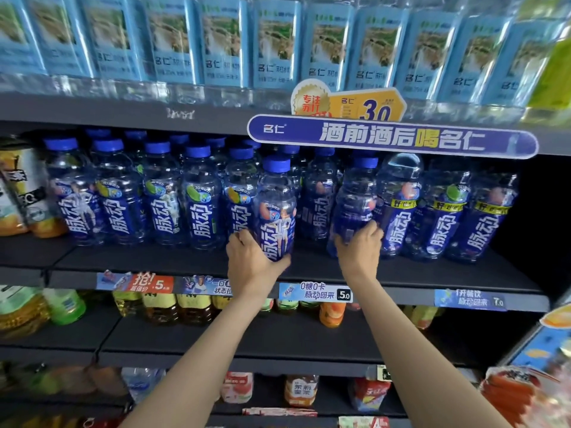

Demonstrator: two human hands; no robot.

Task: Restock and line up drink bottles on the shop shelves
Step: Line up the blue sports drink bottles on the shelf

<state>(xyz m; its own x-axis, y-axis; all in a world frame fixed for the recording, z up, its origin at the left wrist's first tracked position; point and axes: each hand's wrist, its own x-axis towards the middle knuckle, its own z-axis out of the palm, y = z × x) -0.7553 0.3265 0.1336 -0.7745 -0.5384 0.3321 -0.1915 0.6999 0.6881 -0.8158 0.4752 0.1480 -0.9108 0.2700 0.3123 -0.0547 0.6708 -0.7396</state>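
While the left hand [251, 257] grasps a blue-capped bottle [276, 211] forward of the row, likely to face its label, the right hand [360, 242] grips a neighbouring bottle [355, 199] on the middle shelf [154, 261].

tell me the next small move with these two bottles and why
Probably set the left hand's bottle down into the front row. It sits forward of the row, and a gap shows between it and the bottle that the right hand grips.
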